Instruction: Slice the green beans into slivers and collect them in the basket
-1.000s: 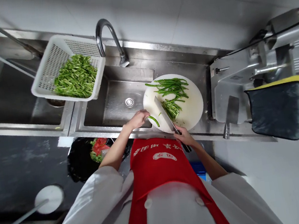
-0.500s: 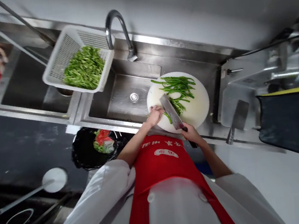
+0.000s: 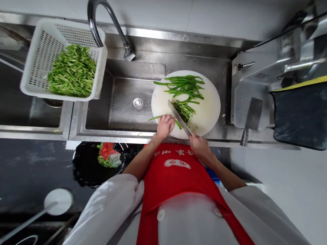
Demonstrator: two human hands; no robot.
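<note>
A round white cutting board (image 3: 210, 112) lies over the sink's right side. Whole long green peppers (image 3: 184, 85) are heaped on its far half, and cut green pepper pieces (image 3: 185, 110) lie nearer the middle. My right hand (image 3: 200, 146) is wrapped round the handle of a cleaver (image 3: 180, 118), whose blade stands nearly edge-on beside the cut pieces. At the board's near left edge, my left hand (image 3: 165, 126) is curled over a long green pepper (image 3: 177, 124). Thin pepper ends stick out on both sides of the fingers; how many it holds is hidden.
A white plastic basket (image 3: 30, 81) of cut green vegetables sits left of the curved faucet (image 3: 106, 9). Below the counter edge is a black-lined bin (image 3: 83, 165) with scraps. On the right, another cleaver (image 3: 254, 114) lies near a dark cloth (image 3: 304, 116).
The cleaver has turned from showing its broad side to nearly edge-on. My left hand now has a pepper end sticking out to its left. The whole view has shifted.
</note>
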